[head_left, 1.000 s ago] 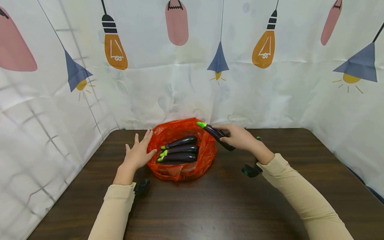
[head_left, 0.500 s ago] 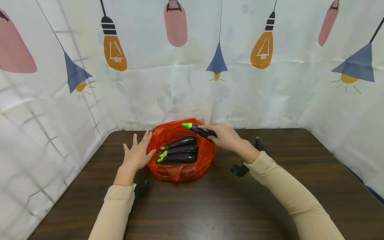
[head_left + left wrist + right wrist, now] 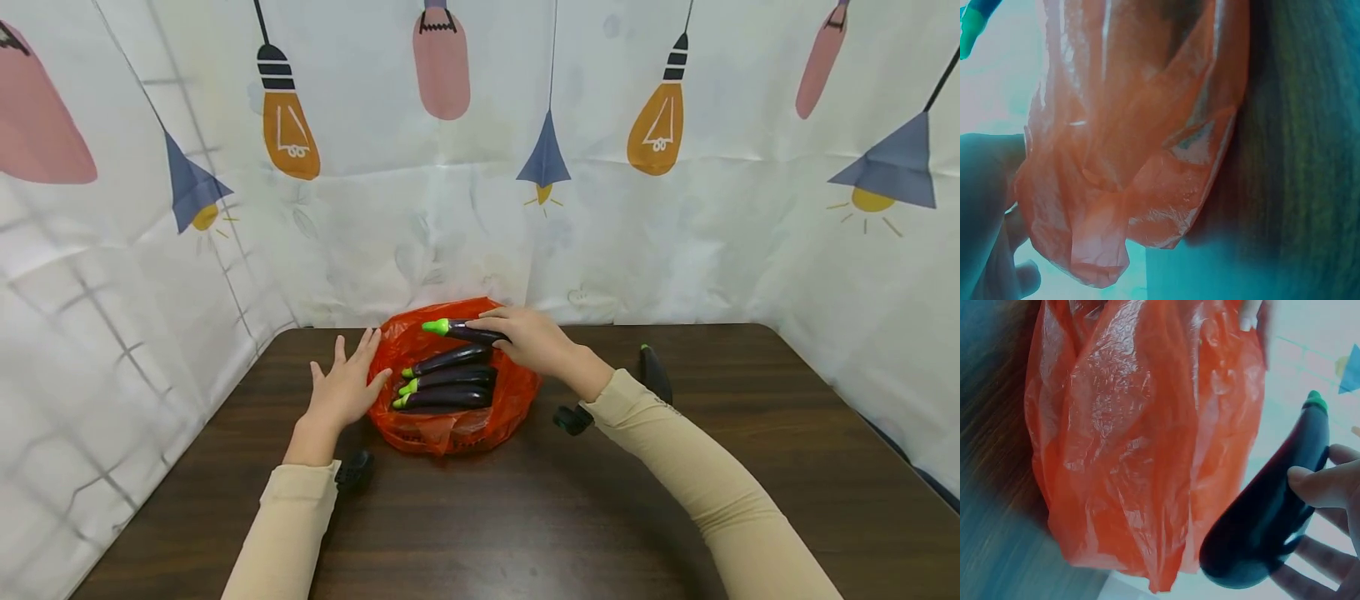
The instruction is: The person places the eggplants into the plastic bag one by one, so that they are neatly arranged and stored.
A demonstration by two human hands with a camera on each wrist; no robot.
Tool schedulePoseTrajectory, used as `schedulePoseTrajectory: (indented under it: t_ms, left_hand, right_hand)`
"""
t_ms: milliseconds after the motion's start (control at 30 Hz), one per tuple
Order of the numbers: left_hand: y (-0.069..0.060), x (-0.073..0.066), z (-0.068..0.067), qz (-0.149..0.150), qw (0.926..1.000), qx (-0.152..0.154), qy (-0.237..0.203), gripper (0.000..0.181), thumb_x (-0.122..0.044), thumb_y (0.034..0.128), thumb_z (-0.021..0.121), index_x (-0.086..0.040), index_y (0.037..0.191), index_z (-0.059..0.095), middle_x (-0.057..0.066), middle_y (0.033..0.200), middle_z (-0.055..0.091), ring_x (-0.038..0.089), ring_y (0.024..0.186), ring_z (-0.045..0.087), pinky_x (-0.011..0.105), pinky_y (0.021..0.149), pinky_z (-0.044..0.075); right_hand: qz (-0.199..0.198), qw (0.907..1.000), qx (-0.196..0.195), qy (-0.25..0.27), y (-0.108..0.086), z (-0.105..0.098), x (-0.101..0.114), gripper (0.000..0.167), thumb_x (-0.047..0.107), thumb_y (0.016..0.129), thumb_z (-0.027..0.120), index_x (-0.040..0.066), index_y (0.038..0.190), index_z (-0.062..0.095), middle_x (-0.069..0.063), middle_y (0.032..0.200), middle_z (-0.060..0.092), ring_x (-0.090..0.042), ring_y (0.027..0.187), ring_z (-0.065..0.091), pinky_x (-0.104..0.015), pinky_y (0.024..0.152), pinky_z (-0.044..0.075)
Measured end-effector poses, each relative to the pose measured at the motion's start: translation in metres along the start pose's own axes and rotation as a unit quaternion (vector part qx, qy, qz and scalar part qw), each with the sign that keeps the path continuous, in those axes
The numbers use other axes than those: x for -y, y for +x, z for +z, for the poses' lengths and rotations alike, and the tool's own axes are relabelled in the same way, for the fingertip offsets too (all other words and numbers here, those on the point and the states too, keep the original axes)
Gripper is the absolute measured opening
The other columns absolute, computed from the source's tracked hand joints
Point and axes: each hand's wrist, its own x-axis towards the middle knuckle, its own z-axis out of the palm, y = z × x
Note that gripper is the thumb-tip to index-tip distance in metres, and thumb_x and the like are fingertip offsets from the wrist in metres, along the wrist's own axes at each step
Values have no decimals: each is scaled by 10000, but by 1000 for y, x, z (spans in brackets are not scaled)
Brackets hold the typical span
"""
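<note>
My right hand (image 3: 528, 337) grips a dark purple eggplant (image 3: 1266, 503) with a bright green stem end, holding it over the back right part of an open red plastic bag (image 3: 513, 412). The stem end points left. Inside the bag several eggplants (image 3: 453, 396) lie side by side, their green ends to the left. My left hand (image 3: 341, 396) has its fingers spread and rests against the bag's left rim. The left wrist view shows the bag's side (image 3: 1116, 156) close up, with part of the fingers at the left edge.
One more eggplant (image 3: 655, 375) lies on the dark wooden table (image 3: 487, 533) to the right, beyond the right forearm. A white curtain (image 3: 465, 225) printed with lamps and bulbs hangs behind the table. Each wrist wears a small black device (image 3: 573, 419).
My right hand has carried the eggplant left, from beside the bag's right rim to above its opening. The left hand stays at the rim. The eggplant on the table has come into fuller view.
</note>
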Motion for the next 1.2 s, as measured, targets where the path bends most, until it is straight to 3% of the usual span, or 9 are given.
schedulePoseTrajectory:
  t_ms: [300, 600, 833, 1200]
  left_hand:
    - [0, 1, -1, -61, 10000, -8, 29, 792, -332, 1046, 573, -125, 1664, 121, 128, 1710, 77, 494, 1523, -72, 834, 1039, -84]
    - [0, -2, -4, 34, 10000, -15, 5, 825, -276, 1018, 630, -125, 1663, 139, 129, 1710, 87, 502, 1521, -56, 843, 1034, -69]
    - [-2, -3, -4, 54, 10000, -11, -10, 831, -260, 1009, 644, -117, 1661, 150, 126, 1710, 93, 500, 1522, -49, 847, 1032, -63]
    - [-1, -2, -3, 71, 10000, -13, -47, 836, -253, 1007, 649, -121, 1662, 148, 117, 1713, 87, 498, 1523, -49, 849, 1029, -64]
  right_hand:
    - [-222, 9994, 83, -246, 14, 12, 4, 489, 8, 980, 659, 172, 1439, 626, -100, 1446, 592, -294, 1295, 578, -421, 980, 541]
    - [-191, 9993, 158, -287, 24, 25, 3, 482, -2, 992, 625, 189, 1435, 633, -81, 1442, 597, -279, 1286, 585, -412, 905, 572]
    - [-217, 9989, 181, -365, 30, 33, -2, 473, -5, 995, 626, 179, 1431, 633, -80, 1448, 592, -269, 1310, 566, -425, 1031, 505]
    - [-30, 9990, 390, -219, 37, 43, -11, 472, -27, 994, 615, 165, 1425, 636, -83, 1447, 593, -262, 1330, 551, -408, 1078, 467]
